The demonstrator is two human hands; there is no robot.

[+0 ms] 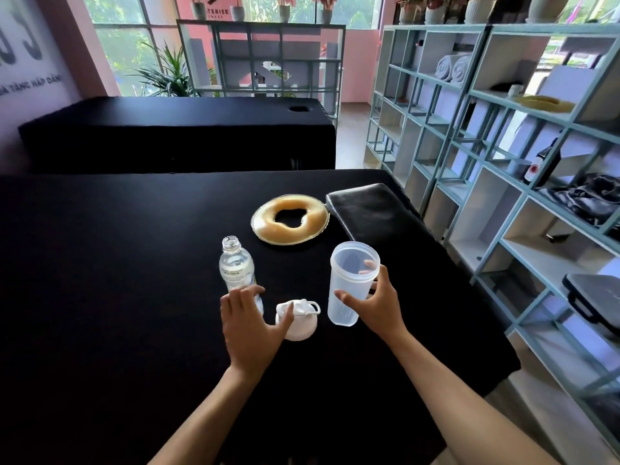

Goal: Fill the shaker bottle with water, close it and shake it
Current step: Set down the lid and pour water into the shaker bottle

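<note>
A translucent shaker bottle (349, 280) stands upright and lidless on the black table (117, 263), and it looks empty. My right hand (375, 303) is wrapped around its right side. Its white lid (297, 318) lies on the table just left of it. A clear water bottle (236, 266) with its cap off stands further left, with water inside. My left hand (248, 323) hovers with fingers spread just in front of the water bottle, its thumb near the lid; it holds nothing.
A yellow ring-shaped cushion (290, 218) lies behind the bottles. A black leather pad (372, 213) rests at the table's right edge. Teal open shelving (486, 156) stands to the right. A second black table (174, 129) stands behind.
</note>
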